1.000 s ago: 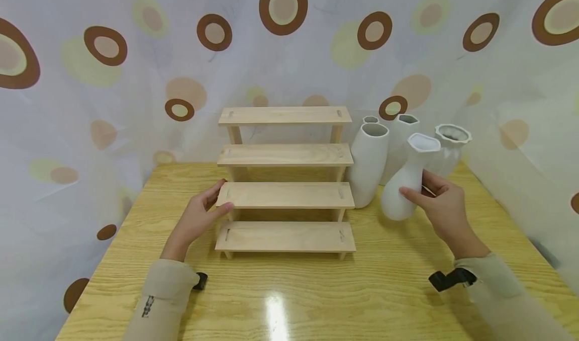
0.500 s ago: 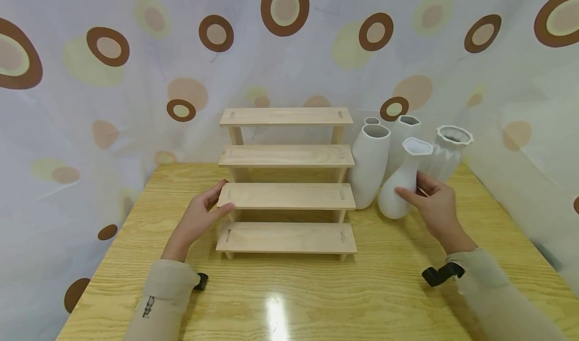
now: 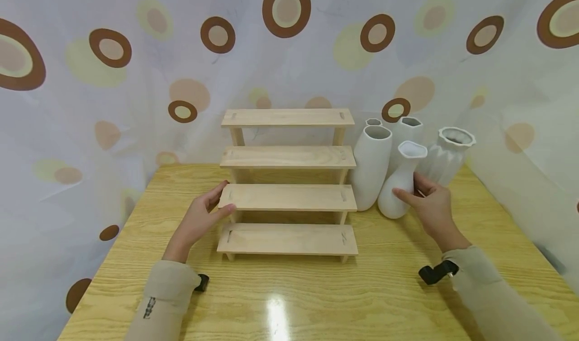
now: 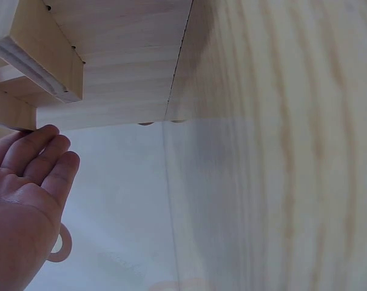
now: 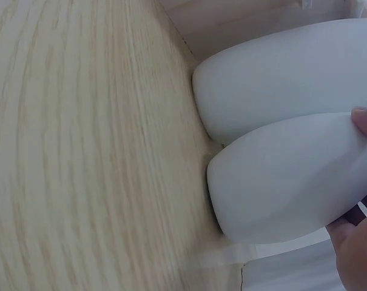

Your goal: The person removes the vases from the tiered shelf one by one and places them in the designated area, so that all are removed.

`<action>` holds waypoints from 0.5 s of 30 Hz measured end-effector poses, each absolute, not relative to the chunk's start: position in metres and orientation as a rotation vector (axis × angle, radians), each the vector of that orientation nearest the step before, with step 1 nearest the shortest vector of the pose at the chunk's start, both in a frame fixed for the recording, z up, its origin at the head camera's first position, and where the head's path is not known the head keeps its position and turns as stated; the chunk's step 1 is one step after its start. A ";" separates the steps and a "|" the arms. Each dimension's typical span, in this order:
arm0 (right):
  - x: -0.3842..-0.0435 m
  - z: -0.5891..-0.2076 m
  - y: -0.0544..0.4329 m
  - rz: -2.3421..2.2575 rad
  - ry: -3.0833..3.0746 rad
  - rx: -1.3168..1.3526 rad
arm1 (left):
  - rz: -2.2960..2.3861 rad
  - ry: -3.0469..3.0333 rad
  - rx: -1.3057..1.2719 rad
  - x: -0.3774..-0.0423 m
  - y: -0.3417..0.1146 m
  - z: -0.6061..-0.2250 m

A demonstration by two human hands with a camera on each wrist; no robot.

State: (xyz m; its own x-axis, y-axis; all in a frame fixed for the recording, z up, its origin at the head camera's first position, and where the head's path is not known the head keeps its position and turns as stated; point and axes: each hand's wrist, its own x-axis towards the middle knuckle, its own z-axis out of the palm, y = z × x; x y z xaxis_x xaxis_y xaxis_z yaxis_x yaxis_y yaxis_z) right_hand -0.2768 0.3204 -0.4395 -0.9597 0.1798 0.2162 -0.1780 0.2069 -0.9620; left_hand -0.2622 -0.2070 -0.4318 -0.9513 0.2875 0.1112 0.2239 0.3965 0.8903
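Note:
A white vase [image 3: 394, 200] with a narrow neck and flared mouth is in my right hand [image 3: 436, 210]; thumb and fingers grip its body from the right. In the right wrist view the base of this vase [image 5: 274, 188] is at the tabletop, against a taller oval-mouthed white vase [image 3: 372, 170]. My left hand [image 3: 196, 220] holds the left end of a wooden tiered stand [image 3: 289, 197], thumb at the front of one step and fingers behind. From the left wrist, the fingers [image 4: 40, 151] lie against the board's underside edge.
Behind the held vase stand a faceted-mouth white vase [image 3: 410, 124], a ribbed white vase [image 3: 448, 152] and a mostly hidden one [image 3: 373, 122]. They crowd the stand's right side. A patterned cloth [image 3: 289, 74] hangs behind the wooden table [image 3: 316, 301].
The right hand has moved the vase left and slightly down, from apart to beside the oval-mouthed vase, and it stands more upright. The left hand has kept its place on the stand.

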 end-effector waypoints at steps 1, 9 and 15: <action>-0.276 -0.440 0.320 1.821 -2.202 -0.001 | 1.630 2.572 0.473 -0.262 -0.206 -0.432; -0.279 -0.449 0.327 1.692 -2.264 0.010 | 1.636 2.580 0.470 -0.260 -0.206 -0.432; -0.282 -0.460 0.334 1.582 -2.299 0.063 | 1.612 2.597 0.483 -0.261 -0.206 -0.432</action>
State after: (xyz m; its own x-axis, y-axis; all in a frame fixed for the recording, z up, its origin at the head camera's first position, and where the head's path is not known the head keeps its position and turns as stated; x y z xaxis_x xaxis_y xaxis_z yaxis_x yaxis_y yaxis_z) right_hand -0.2820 0.3337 -0.4600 -0.9382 0.1585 0.3078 -0.2308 0.3763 -0.8973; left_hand -0.2608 -0.2064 -0.4315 -0.9503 0.2860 0.1232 0.2373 0.4089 0.8812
